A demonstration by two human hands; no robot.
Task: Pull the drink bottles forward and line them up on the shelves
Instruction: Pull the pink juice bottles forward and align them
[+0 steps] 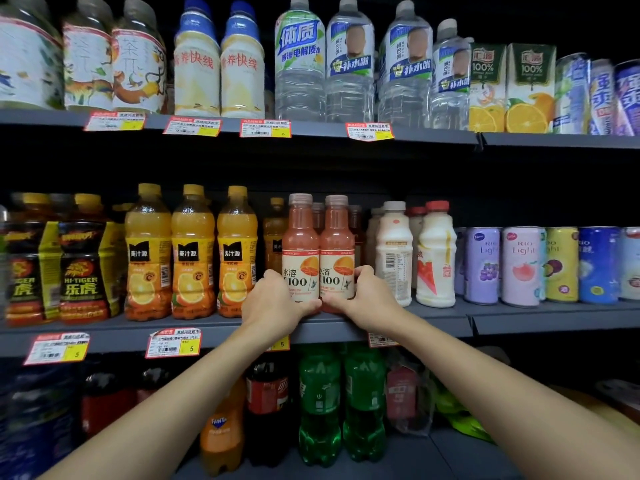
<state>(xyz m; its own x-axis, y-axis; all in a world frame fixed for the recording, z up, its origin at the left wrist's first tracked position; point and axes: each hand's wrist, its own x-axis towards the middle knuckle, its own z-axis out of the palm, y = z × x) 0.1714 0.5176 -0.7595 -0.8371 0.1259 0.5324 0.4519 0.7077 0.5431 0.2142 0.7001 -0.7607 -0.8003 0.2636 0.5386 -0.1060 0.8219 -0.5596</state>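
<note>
Both hands are on the pair of pink grapefruit C100 bottles at the front of the middle shelf (433,318): left hand (273,299) curls round the left C100 bottle (300,251), right hand (367,294) round the right C100 bottle (337,251). Full, rigid plastic with slick labels, they look fairly heavy; holding low near the base should keep them upright
</note>
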